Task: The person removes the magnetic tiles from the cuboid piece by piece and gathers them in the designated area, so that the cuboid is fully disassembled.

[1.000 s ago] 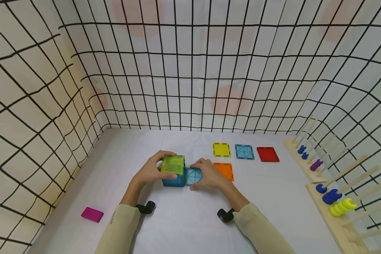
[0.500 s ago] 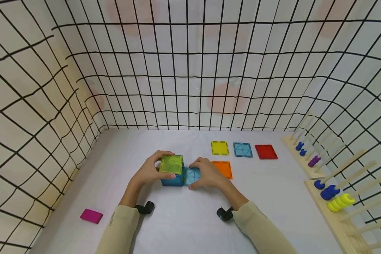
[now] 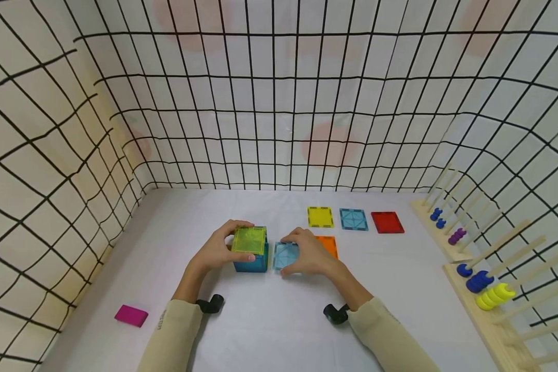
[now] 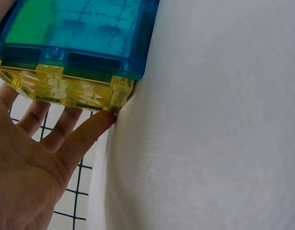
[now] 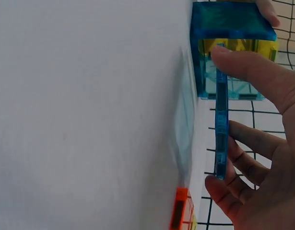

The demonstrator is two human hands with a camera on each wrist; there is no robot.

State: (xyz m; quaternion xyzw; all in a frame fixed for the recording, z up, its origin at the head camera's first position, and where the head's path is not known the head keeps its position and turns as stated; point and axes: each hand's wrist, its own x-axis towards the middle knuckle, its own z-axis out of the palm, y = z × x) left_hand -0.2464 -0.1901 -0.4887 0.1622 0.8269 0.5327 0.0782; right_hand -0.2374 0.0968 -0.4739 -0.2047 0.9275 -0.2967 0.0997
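Note:
A small box of see-through magnetic tiles (image 3: 252,262) stands on the table, with a yellow-green tile on top and a blue one in front. My left hand (image 3: 218,248) grips it from the left, thumb at the front and fingers at the back. In the left wrist view, several fingertips lie along its yellow side (image 4: 61,88). Just right of the box, my right hand (image 3: 310,253) holds a light blue magnetic tile (image 3: 285,257) by opposite edges. The right wrist view shows this blue tile (image 5: 221,120) edge-on, off the cloth, facing the box's open side (image 5: 233,72).
Yellow (image 3: 320,217), blue (image 3: 353,219) and red (image 3: 387,222) tiles lie in a row behind, with an orange tile (image 3: 327,246) partly behind my right hand. A magenta piece (image 3: 131,315) lies front left. Wooden peg boards (image 3: 474,310) with beads line the right; black mesh (image 3: 279,103) surrounds the table.
My right hand has drawn the blue tile slightly right, leaving a gap between it and the box. My left hand stays on the box. The view has shifted a little.

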